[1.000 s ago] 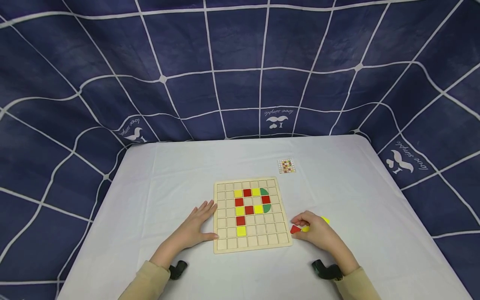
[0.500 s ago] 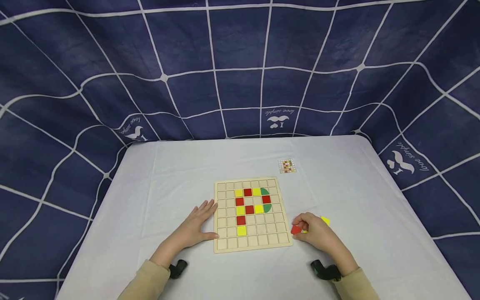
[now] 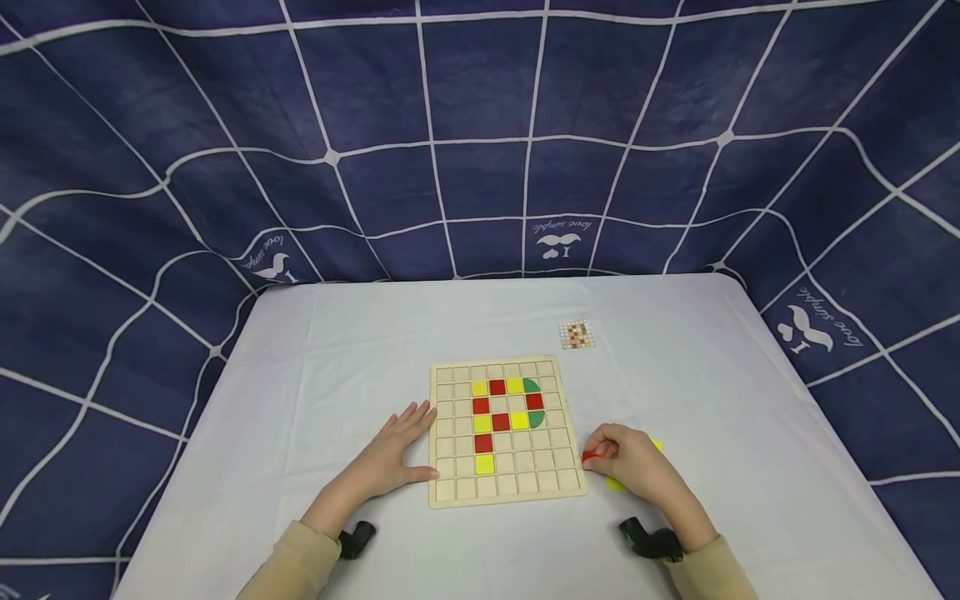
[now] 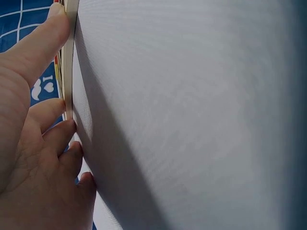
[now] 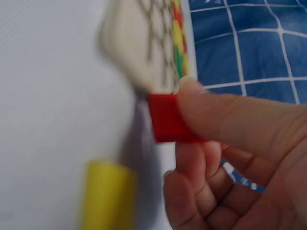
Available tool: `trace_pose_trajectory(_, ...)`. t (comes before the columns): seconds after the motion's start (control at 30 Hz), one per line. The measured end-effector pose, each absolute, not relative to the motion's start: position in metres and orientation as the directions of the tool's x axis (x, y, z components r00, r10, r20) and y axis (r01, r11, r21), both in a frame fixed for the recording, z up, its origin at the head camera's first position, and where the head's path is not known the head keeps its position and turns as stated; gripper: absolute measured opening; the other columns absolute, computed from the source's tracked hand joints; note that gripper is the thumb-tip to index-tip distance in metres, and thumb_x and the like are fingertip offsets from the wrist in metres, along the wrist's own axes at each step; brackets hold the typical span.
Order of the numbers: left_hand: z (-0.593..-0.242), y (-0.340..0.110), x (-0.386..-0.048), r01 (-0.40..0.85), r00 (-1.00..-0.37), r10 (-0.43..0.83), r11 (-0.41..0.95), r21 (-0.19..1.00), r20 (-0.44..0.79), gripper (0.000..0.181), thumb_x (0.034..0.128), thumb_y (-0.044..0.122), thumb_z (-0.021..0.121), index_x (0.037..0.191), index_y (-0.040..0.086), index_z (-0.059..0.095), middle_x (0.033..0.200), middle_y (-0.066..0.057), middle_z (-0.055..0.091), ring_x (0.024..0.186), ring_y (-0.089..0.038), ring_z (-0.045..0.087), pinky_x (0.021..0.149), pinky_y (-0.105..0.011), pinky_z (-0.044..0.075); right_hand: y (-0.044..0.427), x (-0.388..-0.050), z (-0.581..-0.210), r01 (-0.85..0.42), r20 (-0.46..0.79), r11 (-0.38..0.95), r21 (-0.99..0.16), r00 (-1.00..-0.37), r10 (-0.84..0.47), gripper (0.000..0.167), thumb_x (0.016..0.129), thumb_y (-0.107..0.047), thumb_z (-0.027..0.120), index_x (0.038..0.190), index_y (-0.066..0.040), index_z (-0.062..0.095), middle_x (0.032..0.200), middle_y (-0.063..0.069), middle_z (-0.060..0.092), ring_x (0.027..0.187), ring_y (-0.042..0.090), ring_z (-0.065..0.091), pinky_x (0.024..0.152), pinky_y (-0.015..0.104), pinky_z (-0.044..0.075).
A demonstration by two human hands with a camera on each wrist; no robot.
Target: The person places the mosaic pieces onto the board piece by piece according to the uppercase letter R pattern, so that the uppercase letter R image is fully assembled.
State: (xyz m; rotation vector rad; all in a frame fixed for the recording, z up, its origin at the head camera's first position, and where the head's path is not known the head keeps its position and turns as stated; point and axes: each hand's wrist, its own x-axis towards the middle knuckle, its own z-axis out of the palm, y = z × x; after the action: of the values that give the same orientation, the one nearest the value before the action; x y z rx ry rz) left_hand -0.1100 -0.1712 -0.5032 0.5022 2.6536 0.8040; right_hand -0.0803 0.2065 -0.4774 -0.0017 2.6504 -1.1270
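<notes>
A square wooden grid board [image 3: 455, 490] lies on the table, with red, yellow and green tiles set in some of its cells. My left hand [image 3: 390, 450] rests along the board's left edge, fingers spread; in the left wrist view, its thumb [image 4: 45, 38] and fingertips touch the board's side [image 4: 69, 62]. Just right of the board, my right hand [image 3: 630, 458] pinches a red square tile [image 5: 168, 120] between thumb and fingers. Yellow tiles [image 3: 616, 483] lie on the table beside and partly under that hand; one yellow tile [image 5: 109, 196] shows blurred in the right wrist view.
A small pattern card [image 3: 576, 334] with a coloured grid lies beyond the board's far right corner. White cloth [image 3: 360, 333] covers the table. Dark blue curtains [image 3: 480, 92] with white lines stand around its back and sides. Black devices [image 3: 648, 540] are at both wrists.
The red tile lay flat by the right fingertips and is now lifted and tilted in their pinch. My left hand has stayed at the board's edge.
</notes>
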Motion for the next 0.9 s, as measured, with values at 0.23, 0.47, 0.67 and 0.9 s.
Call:
trace_pose_trajectory(0.23, -0.503, -0.171, -0.11, 0.236, -0.885, 0.42, 0.777, 0.583, -0.201, 0.096, 0.0757, 0.04, 0.083, 0.153, 0.009, 0.035, 0.163, -0.008, 0.023, 0.153, -0.031, 0.013, 0.125, -0.052, 0.011, 0.186, -0.082, -0.462, 0.041, -0.16, 0.659, -0.751, -0.98, -0.12, 0.018, 0.077, -0.014, 0.084, 0.085, -0.013, 0.068, 0.075, -0.004, 0.059, 0.067, 0.011, 0.053, 0.057, 0.018, 0.047)
trace_pose_trajectory(0.47, -0.502, -0.171, -0.109, 0.239, -0.885, 0.42, 0.779, 0.58, -0.199, 0.096, 0.0758, 0.04, 0.083, 0.153, 0.009, 0.035, 0.163, -0.009, 0.024, 0.153, -0.031, 0.013, 0.125, -0.053, 0.011, 0.147, -0.084, -0.472, -0.052, -0.113, 0.554, -0.831, -0.959, -0.26, 0.016, 0.079, -0.019, 0.082, 0.087, -0.015, 0.068, 0.075, -0.005, 0.06, 0.066, 0.008, 0.055, 0.059, 0.018, 0.05)
trace_pose_trajectory(0.67, -0.502, -0.172, -0.109, 0.242, -0.885, 0.423, 0.775, 0.583, -0.194, 0.096, 0.0757, 0.04, 0.083, 0.153, 0.009, 0.035, 0.163, -0.009, 0.024, 0.153, -0.031, 0.014, 0.125, -0.053, 0.011, 0.113, -0.082, -0.486, -0.138, -0.1, 0.517, -0.845, -0.909, -0.405, 0.012, 0.081, -0.018, 0.081, 0.086, -0.017, 0.07, 0.076, -0.008, 0.059, 0.066, 0.003, 0.054, 0.06, 0.017, 0.051)
trace_pose_trajectory(0.9, -0.503, -0.173, -0.11, 0.246, -0.882, 0.428, 0.773, 0.585, -0.196, 0.096, 0.076, 0.041, 0.082, 0.153, 0.01, 0.035, 0.163, -0.008, 0.023, 0.153, -0.031, 0.013, 0.125, -0.053, 0.011, 0.094, -0.083, -0.492, -0.212, -0.096, 0.549, -0.808, -0.872, -0.48, 0.01, 0.081, -0.015, 0.081, 0.083, -0.017, 0.071, 0.072, -0.013, 0.057, 0.065, -0.002, 0.051, 0.059, 0.015, 0.049)
